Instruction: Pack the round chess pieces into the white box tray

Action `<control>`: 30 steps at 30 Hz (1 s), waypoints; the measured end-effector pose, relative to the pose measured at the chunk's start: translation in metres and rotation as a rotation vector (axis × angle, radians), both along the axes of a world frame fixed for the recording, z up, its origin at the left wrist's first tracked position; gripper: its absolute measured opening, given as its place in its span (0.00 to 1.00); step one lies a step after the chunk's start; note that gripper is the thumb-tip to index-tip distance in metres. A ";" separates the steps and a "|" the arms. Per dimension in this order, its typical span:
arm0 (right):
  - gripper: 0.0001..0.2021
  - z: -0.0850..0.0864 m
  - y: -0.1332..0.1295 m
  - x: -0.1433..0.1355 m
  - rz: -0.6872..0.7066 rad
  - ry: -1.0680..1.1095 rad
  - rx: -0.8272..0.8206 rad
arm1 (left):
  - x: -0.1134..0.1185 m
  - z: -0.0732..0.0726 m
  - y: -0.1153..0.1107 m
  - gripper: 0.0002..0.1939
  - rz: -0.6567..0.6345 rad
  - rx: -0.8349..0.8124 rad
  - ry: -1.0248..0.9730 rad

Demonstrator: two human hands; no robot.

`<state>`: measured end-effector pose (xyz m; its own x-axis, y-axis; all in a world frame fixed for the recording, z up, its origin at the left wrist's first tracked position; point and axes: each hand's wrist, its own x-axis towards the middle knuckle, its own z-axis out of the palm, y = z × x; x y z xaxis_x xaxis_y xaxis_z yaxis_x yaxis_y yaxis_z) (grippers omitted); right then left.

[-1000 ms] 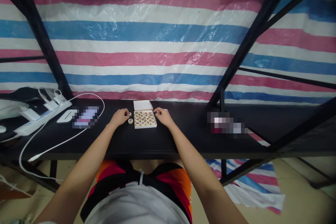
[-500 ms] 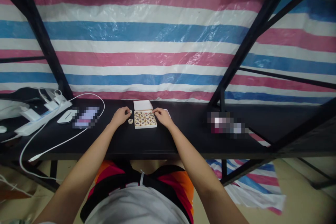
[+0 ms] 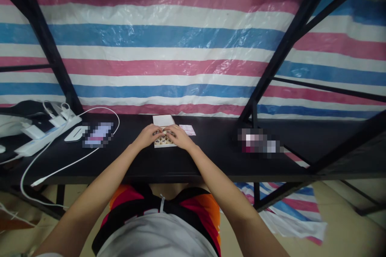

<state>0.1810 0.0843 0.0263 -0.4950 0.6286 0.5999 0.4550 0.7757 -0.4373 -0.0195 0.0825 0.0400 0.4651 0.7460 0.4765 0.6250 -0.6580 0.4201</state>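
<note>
White box [image 3: 164,146]: open on the black tabletop [image 3: 163,162], straight ahead of the person; its lid [image 3: 163,120] is turned back at the far side.
Round pieces [image 3: 163,140]: cream discs with dark characters, set in rows inside the box; the near row shows best, those behind are partly covered by the hands.
Left hand [image 3: 147,136]: over the box's left side, fingers bent inward above the pieces; whether they grip one, I cannot tell.
Right hand [image 3: 181,138]: over the box's right side, fingers curled toward the left hand's; their grip cannot be made out either.
Between the fingertips: a pale disc [image 3: 164,131], too small to tell if held.
Printed card [image 3: 187,129]: pinkish white, flat, just beyond the right hand.
Far left: a white power strip [image 3: 45,138] with plugs, a looping white cable [image 3: 81,158] and a pixelated item [image 3: 99,134].
Backdrop: shiny striped sheeting [image 3: 165,68] in red, white and blue.
</note>
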 end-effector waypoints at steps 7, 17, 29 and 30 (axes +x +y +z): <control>0.12 0.000 0.002 -0.002 0.009 0.019 -0.007 | 0.002 0.002 -0.003 0.15 -0.020 0.048 -0.022; 0.08 -0.019 0.032 0.023 -0.402 0.086 -0.118 | -0.051 0.001 0.016 0.17 0.102 -0.358 0.065; 0.08 -0.019 0.031 0.022 -0.332 0.094 -0.208 | -0.056 -0.006 0.021 0.20 0.051 -0.424 0.085; 0.09 -0.019 0.032 0.021 -0.324 0.090 -0.205 | -0.056 -0.007 0.022 0.20 0.054 -0.421 0.082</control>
